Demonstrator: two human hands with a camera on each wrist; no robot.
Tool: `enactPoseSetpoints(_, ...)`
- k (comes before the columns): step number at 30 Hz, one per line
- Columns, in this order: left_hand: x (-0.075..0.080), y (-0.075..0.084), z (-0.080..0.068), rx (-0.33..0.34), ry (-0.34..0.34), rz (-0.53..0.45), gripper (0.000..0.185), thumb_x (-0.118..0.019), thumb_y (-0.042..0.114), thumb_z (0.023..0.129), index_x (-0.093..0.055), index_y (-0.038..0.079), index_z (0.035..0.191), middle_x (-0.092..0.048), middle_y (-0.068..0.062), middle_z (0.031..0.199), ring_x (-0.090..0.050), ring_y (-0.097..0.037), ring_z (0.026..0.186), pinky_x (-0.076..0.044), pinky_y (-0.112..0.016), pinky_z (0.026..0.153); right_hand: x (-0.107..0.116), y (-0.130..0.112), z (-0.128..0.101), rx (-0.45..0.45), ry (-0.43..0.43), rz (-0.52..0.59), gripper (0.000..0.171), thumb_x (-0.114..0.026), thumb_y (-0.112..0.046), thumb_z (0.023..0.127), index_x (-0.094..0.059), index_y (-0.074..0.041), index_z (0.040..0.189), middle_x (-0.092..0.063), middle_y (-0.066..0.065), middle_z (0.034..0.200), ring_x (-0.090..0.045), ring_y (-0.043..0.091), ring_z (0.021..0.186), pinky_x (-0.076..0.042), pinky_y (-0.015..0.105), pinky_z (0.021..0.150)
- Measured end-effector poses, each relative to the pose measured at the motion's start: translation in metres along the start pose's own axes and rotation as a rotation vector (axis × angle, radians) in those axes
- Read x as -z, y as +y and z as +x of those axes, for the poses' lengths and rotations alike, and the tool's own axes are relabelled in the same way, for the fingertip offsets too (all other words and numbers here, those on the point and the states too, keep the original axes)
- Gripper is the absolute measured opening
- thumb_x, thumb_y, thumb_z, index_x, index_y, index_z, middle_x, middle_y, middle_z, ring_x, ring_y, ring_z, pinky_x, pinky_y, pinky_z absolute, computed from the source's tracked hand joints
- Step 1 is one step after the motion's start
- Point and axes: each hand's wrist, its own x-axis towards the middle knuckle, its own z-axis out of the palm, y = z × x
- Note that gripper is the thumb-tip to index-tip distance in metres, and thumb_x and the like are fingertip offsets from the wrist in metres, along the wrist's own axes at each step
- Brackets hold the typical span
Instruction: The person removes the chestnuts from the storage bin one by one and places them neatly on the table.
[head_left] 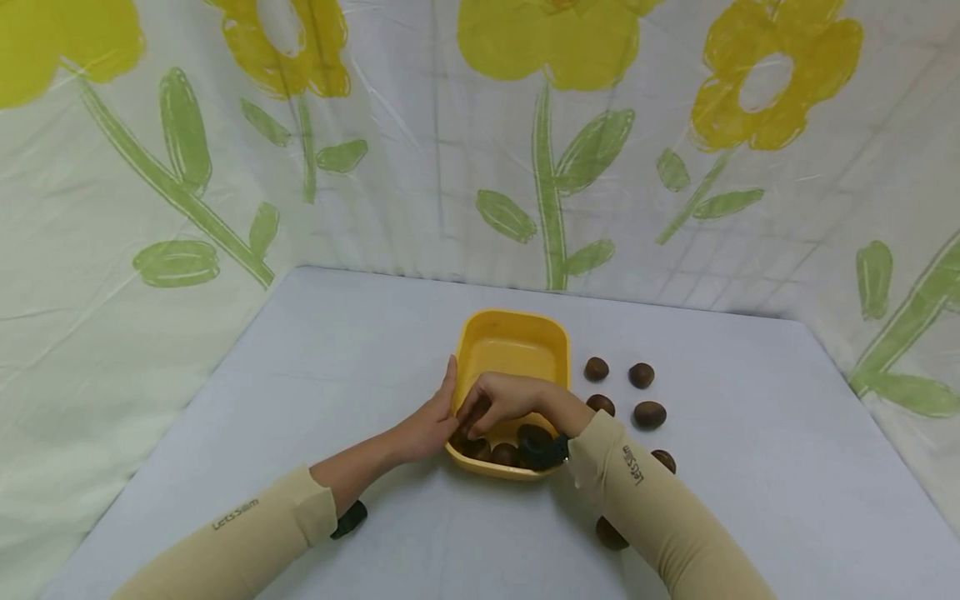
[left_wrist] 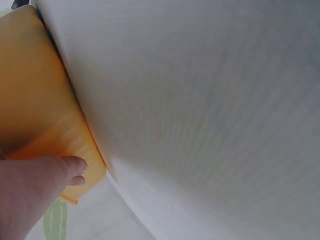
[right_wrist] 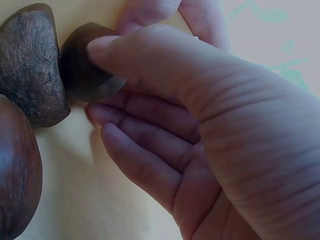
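Observation:
In the head view a yellow plastic container [head_left: 510,315] holds several brown chestnuts [head_left: 506,455] at its near end. My right hand [head_left: 510,398] reaches into it. In the right wrist view the thumb and fingers pinch a dark chestnut [right_wrist: 87,62], beside a chestnut with a rough grey-brown base [right_wrist: 32,65] and a glossy one [right_wrist: 17,170]. My left hand [head_left: 429,427] rests along the container's left side. Its fairly straight fingers [left_wrist: 72,167] touch the outer wall in the left wrist view; the left thumb is hard to make out there.
Right of the container, several loose chestnuts [head_left: 649,415] lie on the white table [head_left: 360,333]; another chestnut [head_left: 611,533] is partly covered by the right sleeve. A black device is on each wrist. A flower-printed curtain [head_left: 405,192] hangs behind the table.

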Motion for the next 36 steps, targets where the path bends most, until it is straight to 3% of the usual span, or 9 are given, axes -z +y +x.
enactPoseSetpoints(6, -0.001, 0.002, -0.001, 0.033, 0.009, 0.007, 0.078, -0.034, 0.004, 0.092, 0.021, 0.011, 0.146, 0.01, -0.009, 0.157, 0.002, -0.024, 0.145, -0.007, -0.046, 0.116, 0.0, -0.001, 0.001, 0.019, -0.001, -0.044, 0.024, -0.066, -0.005, 0.082, -0.069, 0.005, 0.104, -0.072, 0.015, 0.094, -0.063, 0.001, 0.076, -0.054, 0.023, 0.076)
enactPoseSetpoints(16, 0.002, 0.001, -0.001, 0.022, 0.012, 0.015, 0.077, -0.033, 0.003, 0.091, 0.021, 0.009, 0.146, 0.011, -0.01, 0.157, 0.002, -0.024, 0.145, -0.005, -0.047, 0.116, 0.0, -0.001, 0.004, -0.011, -0.01, 0.004, 0.025, -0.067, -0.003, 0.081, -0.068, 0.006, 0.104, -0.072, 0.015, 0.096, -0.067, 0.006, 0.081, -0.054, 0.025, 0.078)
enactPoseSetpoints(22, 0.001, -0.001, -0.001, 0.021, 0.014, 0.01, 0.079, -0.033, 0.002, 0.09, 0.022, 0.01, 0.146, 0.012, -0.01, 0.157, 0.003, -0.024, 0.145, -0.005, -0.047, 0.116, 0.002, 0.0, 0.002, -0.017, -0.009, -0.022, 0.024, -0.067, -0.006, 0.082, -0.07, 0.004, 0.104, -0.072, 0.013, 0.096, -0.068, 0.006, 0.084, -0.054, 0.024, 0.078)
enactPoseSetpoints(36, 0.004, -0.001, -0.002, 0.019, -0.006, 0.003, 0.081, -0.034, 0.001, 0.089, 0.024, 0.012, 0.145, 0.015, -0.008, 0.156, 0.006, -0.024, 0.144, -0.004, -0.047, 0.116, 0.015, -0.011, -0.008, -0.001, 0.105, -0.078, 0.023, -0.067, -0.008, 0.082, -0.07, 0.001, 0.103, -0.073, 0.011, 0.097, -0.068, 0.008, 0.087, -0.054, 0.023, 0.078)
